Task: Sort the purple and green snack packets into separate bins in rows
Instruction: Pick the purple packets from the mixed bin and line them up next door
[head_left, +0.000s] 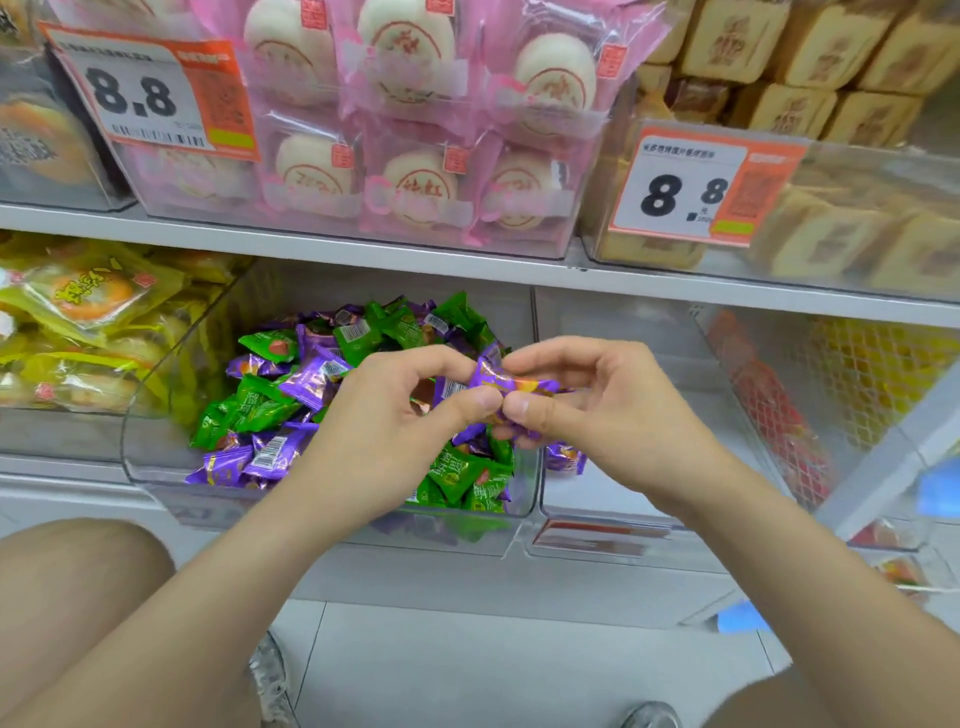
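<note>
A clear plastic bin (156, 467) on the lower shelf holds a mixed heap of green packets (260, 405) and purple packets (311, 382). Above its right side, both hands meet around a small bunch of purple packets (514, 385). My left hand (395, 415) pinches the bunch with thumb and fingers from the left. My right hand (587, 400) grips the same bunch from the right. One purple packet (566, 458) lies in the neighbouring clear bin (623, 519) to the right, below my right hand.
Yellow snack bags (78, 322) fill the bin at left. A bin with red and yellow mesh-patterned packs (810, 415) stands at right. The upper shelf carries pink-wrapped buns (415, 130), tan boxed cakes (831, 67) and two 8.8 price tags (685, 192). My knees and shoes show below.
</note>
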